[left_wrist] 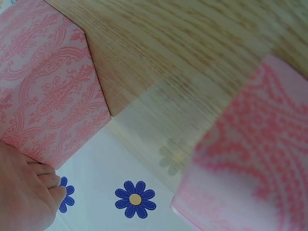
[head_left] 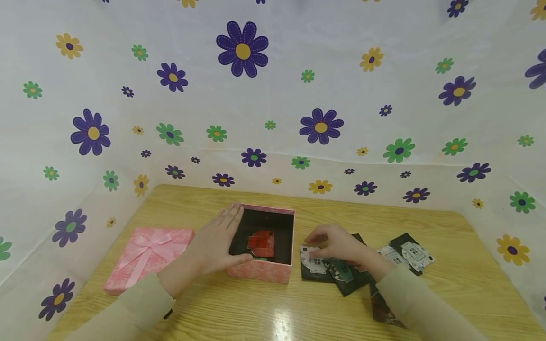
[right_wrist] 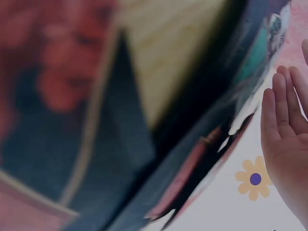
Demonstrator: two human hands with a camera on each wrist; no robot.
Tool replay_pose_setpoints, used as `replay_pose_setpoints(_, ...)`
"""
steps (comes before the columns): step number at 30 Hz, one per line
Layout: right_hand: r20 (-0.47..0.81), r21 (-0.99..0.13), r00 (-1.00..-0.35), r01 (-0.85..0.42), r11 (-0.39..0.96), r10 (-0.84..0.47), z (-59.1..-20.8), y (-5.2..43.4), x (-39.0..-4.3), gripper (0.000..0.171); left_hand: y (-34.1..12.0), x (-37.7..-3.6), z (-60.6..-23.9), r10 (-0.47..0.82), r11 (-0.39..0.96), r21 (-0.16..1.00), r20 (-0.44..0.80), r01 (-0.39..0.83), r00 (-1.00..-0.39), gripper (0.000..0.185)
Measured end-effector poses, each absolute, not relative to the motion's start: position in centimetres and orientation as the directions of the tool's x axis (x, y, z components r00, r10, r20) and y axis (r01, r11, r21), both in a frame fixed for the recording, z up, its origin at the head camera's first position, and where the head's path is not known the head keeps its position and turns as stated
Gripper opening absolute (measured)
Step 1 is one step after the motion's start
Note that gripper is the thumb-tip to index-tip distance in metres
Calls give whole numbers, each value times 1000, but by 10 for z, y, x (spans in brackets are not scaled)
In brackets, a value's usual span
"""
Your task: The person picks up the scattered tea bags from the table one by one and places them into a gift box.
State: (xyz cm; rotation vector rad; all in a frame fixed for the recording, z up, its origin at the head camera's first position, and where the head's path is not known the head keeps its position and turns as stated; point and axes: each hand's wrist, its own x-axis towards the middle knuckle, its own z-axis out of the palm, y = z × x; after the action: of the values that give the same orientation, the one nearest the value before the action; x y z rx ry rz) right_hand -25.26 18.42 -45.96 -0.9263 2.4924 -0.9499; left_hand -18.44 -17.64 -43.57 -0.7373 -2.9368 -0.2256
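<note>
The left hand rests against the pink box with fingers extended along its left side; a red packet lies inside. The right hand is over the left part of the dark packets on the tabletop, right of the box. Its fingers are loosely bent, gripping nothing visible; contact cannot be told. Since the packets overlap, lifting one could drag others along. Too firm a leftward-hand push might slide the box rightward into them.
</note>
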Motion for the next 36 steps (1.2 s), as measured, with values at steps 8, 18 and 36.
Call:
replay_pose_setpoints(8,-85,-661,-754,-446,603,-651,-466,190,-251,40,-177,-184,-437,464,871,107,140,479,-875,114)
replay_pose_setpoints(18,-92,-652,-737,-464,600,-670,-466,187,-249,45,-177,-185,-437,471,869,94,142,486,-871,115)
replay_pose_setpoints(36,-76,-614,-776,-459,642,-627,-461,185,-253,38,-177,-185,-437,464,874,99,123,477,-877,115)
